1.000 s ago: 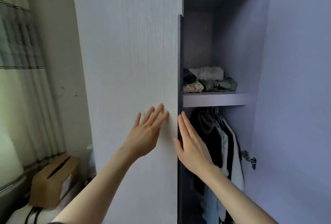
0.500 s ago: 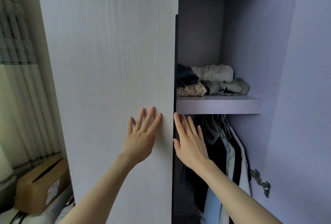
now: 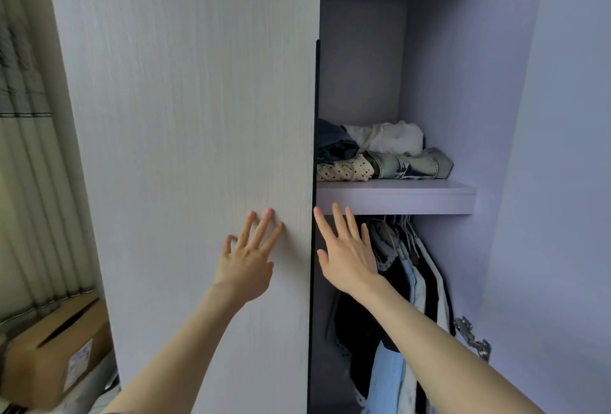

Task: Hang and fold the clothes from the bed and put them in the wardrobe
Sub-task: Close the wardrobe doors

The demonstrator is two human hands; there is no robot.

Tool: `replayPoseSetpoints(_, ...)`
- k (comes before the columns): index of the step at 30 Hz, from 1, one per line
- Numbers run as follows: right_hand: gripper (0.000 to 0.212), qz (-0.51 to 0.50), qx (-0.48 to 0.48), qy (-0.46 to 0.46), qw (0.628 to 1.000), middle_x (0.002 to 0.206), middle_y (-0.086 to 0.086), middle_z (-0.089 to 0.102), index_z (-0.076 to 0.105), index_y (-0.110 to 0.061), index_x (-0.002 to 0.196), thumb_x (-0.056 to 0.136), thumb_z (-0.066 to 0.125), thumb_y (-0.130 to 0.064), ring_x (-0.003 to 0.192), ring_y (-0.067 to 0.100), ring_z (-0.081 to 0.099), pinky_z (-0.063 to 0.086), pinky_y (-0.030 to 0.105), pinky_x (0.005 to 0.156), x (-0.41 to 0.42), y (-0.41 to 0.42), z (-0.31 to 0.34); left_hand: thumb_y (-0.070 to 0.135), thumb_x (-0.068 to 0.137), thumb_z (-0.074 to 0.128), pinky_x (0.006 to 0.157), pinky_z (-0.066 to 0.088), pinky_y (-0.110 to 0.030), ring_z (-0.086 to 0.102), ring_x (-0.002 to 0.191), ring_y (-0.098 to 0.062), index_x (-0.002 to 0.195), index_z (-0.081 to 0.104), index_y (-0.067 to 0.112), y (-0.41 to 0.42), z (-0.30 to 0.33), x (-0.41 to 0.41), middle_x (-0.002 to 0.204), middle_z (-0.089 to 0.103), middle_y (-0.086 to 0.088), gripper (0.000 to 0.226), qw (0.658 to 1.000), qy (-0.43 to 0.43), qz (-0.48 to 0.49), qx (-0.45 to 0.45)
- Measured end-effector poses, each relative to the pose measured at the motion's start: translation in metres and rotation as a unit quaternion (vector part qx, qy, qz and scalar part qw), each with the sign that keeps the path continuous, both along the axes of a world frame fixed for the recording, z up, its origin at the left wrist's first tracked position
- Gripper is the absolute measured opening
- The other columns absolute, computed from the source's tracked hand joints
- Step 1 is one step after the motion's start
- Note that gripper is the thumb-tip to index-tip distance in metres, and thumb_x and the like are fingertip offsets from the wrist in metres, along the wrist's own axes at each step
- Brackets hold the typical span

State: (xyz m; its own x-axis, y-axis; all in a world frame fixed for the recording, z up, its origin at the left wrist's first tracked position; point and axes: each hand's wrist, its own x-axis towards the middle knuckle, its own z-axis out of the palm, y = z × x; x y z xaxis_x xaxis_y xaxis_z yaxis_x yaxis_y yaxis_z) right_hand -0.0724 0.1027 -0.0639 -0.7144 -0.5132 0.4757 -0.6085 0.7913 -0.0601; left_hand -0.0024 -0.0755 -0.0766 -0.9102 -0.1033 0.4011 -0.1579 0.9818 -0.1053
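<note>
Head view. Left hand [image 3: 246,268]: fingers spread, flat against the closed wardrobe door [image 3: 198,149]. Right hand [image 3: 347,261]: fingers spread, holding nothing, at the door's edge, just below the shelf [image 3: 396,202]. Folded clothes [image 3: 380,154]: on the shelf. Hanging clothes [image 3: 396,331]: beneath it, behind the right hand.

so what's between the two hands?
Head view: only the door's dark edge separates the left hand from the right hand.
</note>
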Motion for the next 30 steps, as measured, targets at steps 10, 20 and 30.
replayPoseSetpoints(10,0.058,-0.101,-0.097,0.025,0.990,0.159,0.000,0.000,0.008,-0.024,0.151,0.100,0.034,-0.032,0.146,0.018,-0.004,0.000,0.039,0.118,0.093,0.097,-0.024,0.014,0.099,0.035,0.117,0.009,-0.031,0.002,0.146,-0.017,0.148,0.022,0.021,0.065,-0.008,0.046,0.158,0.008,-0.001,0.051,0.962,0.087,-0.215,0.146)
replayPoseSetpoints(20,0.055,-0.263,-0.125,0.065,0.954,0.158,0.003,0.015,0.019,-0.016,0.150,0.099,0.038,-0.024,0.146,0.019,0.009,0.004,0.035,0.119,0.211,0.267,-0.025,0.012,0.098,0.038,0.118,0.012,-0.036,0.007,0.146,-0.022,0.147,0.026,0.012,0.231,-0.027,0.098,0.156,0.016,-0.005,0.051,0.888,0.085,-0.433,0.129)
replayPoseSetpoints(30,0.067,-0.224,-0.387,-0.057,0.892,0.159,-0.007,0.005,-0.002,-0.023,0.151,0.100,0.041,-0.025,0.144,0.011,0.013,0.015,0.022,0.111,0.211,0.387,-0.017,0.021,0.099,0.035,0.119,-0.004,-0.033,-0.015,0.144,-0.017,0.150,0.005,0.021,0.365,-0.039,0.098,0.154,-0.010,0.009,0.059,0.881,0.095,-0.451,0.110)
